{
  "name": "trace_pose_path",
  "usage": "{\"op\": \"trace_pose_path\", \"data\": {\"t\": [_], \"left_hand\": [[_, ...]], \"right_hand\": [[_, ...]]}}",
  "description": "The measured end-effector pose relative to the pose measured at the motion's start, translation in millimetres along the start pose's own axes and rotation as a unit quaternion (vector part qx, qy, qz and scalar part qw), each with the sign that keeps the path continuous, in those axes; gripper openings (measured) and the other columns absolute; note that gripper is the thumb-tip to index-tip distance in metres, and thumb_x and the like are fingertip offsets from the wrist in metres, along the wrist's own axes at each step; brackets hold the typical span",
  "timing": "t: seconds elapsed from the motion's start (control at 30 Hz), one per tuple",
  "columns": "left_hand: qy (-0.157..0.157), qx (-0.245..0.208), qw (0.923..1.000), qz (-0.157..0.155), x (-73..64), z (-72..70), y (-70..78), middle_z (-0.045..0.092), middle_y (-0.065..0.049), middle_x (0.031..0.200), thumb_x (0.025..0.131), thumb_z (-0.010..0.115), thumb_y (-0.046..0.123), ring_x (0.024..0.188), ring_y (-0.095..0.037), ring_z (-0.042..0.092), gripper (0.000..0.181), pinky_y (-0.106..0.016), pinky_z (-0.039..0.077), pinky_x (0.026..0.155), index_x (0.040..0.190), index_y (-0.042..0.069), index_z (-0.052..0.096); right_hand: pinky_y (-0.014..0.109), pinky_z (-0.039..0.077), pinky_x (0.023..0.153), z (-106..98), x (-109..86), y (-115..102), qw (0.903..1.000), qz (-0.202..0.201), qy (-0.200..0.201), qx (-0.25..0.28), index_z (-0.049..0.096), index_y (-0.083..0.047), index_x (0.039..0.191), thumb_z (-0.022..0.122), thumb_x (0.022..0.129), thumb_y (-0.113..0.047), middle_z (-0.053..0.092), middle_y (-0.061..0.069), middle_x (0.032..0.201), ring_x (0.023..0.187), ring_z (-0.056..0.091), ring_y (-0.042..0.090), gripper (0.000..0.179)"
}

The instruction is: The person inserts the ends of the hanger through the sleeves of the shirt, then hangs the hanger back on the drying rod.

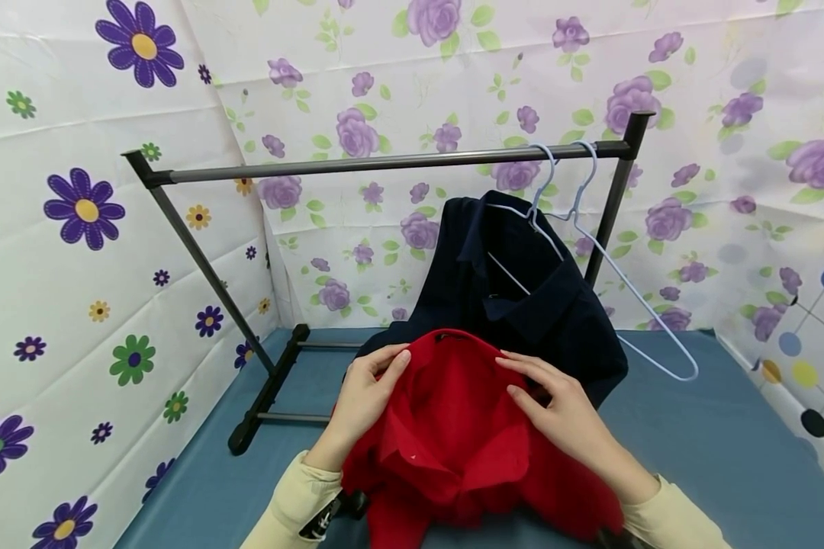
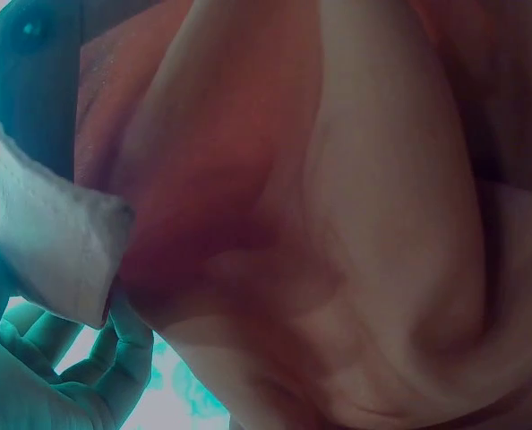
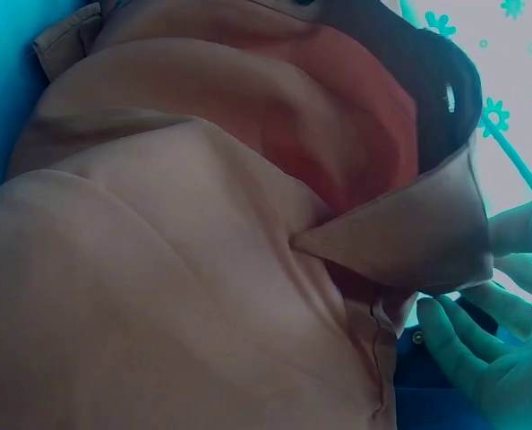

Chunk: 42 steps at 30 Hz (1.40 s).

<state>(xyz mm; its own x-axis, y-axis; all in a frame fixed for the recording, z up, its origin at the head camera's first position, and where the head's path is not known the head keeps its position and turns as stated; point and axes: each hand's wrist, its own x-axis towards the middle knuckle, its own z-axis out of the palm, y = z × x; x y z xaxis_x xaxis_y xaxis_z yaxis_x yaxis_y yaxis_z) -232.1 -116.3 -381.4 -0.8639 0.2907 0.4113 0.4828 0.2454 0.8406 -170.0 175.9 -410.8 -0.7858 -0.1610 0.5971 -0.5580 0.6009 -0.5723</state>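
In the head view, a red shirt [image 1: 470,496] sat in front of a navy shirt [image 1: 556,328], its collar [image 1: 419,450] spread between two hands. The left hand [image 1: 362,396] pinched one side of that collar and the right hand [image 1: 570,412] gripped the other. The navy shirt hung from a rail [image 1: 384,163], beside a second hanger [image 1: 693,370]. In the dim left wrist view, fingers appeared to hold the collar's corner. In the right wrist view, fingers met the collar's edge, the red shirt's folds spreading leftward.
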Motion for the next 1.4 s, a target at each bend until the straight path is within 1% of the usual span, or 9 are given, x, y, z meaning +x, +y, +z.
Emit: {"op": "trace_pose_path", "data": {"t": [0.23,0.4,0.57,0.73,0.83,0.93,1.13,1.23,1.4], "left_hand": [[0.009,-0.001,0.9999,0.007,-0.5,-0.4,0.7,0.073,-0.006,0.115,0.102,0.063,0.027,0.096,-0.015,0.07,0.029,-0.025,0.056,0.08,0.124,0.01,0.072],[0.006,0.006,1.0,0.004,-0.5,-0.6,-0.8,0.073,-0.005,0.114,0.102,0.062,0.025,0.096,-0.014,0.069,0.028,-0.026,0.056,0.08,0.123,0.01,0.073],[0.008,0.008,0.9999,-0.001,-0.1,-0.7,-2.4,0.073,-0.005,0.114,0.102,0.063,0.024,0.096,-0.014,0.069,0.027,-0.026,0.056,0.08,0.123,0.01,0.073],[0.009,0.008,0.9999,-0.003,-0.3,-0.7,-2.4,0.073,-0.005,0.115,0.102,0.063,0.025,0.098,-0.015,0.069,0.028,-0.027,0.055,0.081,0.123,0.01,0.073],[0.011,0.008,0.9999,-0.003,-0.7,-0.9,-3.1,0.073,-0.006,0.115,0.102,0.063,0.026,0.098,-0.016,0.069,0.029,-0.027,0.055,0.081,0.123,0.009,0.073],[0.013,0.01,0.9999,-0.004,-0.8,-1.3,-4.3,0.073,-0.006,0.115,0.102,0.063,0.027,0.098,-0.016,0.069,0.029,-0.027,0.055,0.081,0.123,0.009,0.073],[0.008,0.015,0.9999,-0.003,-0.2,-1.9,-4.4,0.073,-0.005,0.114,0.102,0.062,0.027,0.097,-0.016,0.069,0.029,-0.028,0.056,0.079,0.124,0.01,0.072],[0.006,0.015,0.9999,-0.003,-0.5,-1.4,-5.5,0.073,-0.007,0.114,0.102,0.062,0.027,0.096,-0.018,0.069,0.03,-0.027,0.056,0.078,0.124,0.009,0.072],[0.003,0.01,0.9999,-0.002,-1.3,-0.2,-7.4,0.073,-0.009,0.115,0.102,0.062,0.026,0.098,-0.02,0.069,0.03,-0.026,0.056,0.079,0.123,0.007,0.072]], "right_hand": [[0.018,0.052,0.077,-13,5.3,-8,0.9995,-0.013,0.028,0.002,0.068,-0.025,0.132,0.067,0.097,-0.006,0.06,-0.008,0.139,0.11,0.062,0.011,0.039],[0.014,0.051,0.078,-34,14.1,-21,0.9954,-0.065,0.069,0.013,0.07,-0.016,0.129,0.068,0.092,0.006,0.065,0.001,0.132,0.102,0.063,0.008,0.043],[0.012,0.049,0.082,-62,25.2,-35,0.9841,-0.122,0.128,-0.009,0.07,-0.007,0.126,0.07,0.085,0.015,0.068,0.006,0.127,0.103,0.063,0.007,0.046],[0.013,0.047,0.086,-93,32.0,-47,0.9654,-0.153,0.208,-0.035,0.071,0.0,0.123,0.068,0.091,0.007,0.07,0.013,0.119,0.099,0.063,0.005,0.033],[0.013,0.047,0.088,-109,32.4,-55,0.9587,-0.14,0.244,-0.04,0.072,0.002,0.12,0.066,0.094,0.002,0.071,0.013,0.114,0.098,0.062,0.003,0.026],[0.014,0.047,0.089,-120,31.8,-60,0.9567,-0.114,0.265,-0.036,0.072,0.003,0.12,0.066,0.094,0.004,0.071,0.013,0.113,0.1,0.062,0.005,0.027],[0.011,0.044,0.086,-130,30.1,-54,0.9488,-0.054,0.304,-0.068,0.071,-0.004,0.125,0.067,0.094,-0.001,0.067,0.007,0.125,0.106,0.057,0.003,0.032],[0.009,0.041,0.084,-131,28.0,-45,0.9483,-0.017,0.302,-0.096,0.07,-0.008,0.128,0.067,0.095,-0.005,0.063,0.005,0.131,0.108,0.052,-0.002,0.033],[0.004,0.037,0.081,-130,22.3,-25,0.958,0.025,0.26,-0.118,0.067,-0.009,0.133,0.065,0.098,-0.008,0.063,0.013,0.129,0.105,0.047,-0.009,0.035]]}}
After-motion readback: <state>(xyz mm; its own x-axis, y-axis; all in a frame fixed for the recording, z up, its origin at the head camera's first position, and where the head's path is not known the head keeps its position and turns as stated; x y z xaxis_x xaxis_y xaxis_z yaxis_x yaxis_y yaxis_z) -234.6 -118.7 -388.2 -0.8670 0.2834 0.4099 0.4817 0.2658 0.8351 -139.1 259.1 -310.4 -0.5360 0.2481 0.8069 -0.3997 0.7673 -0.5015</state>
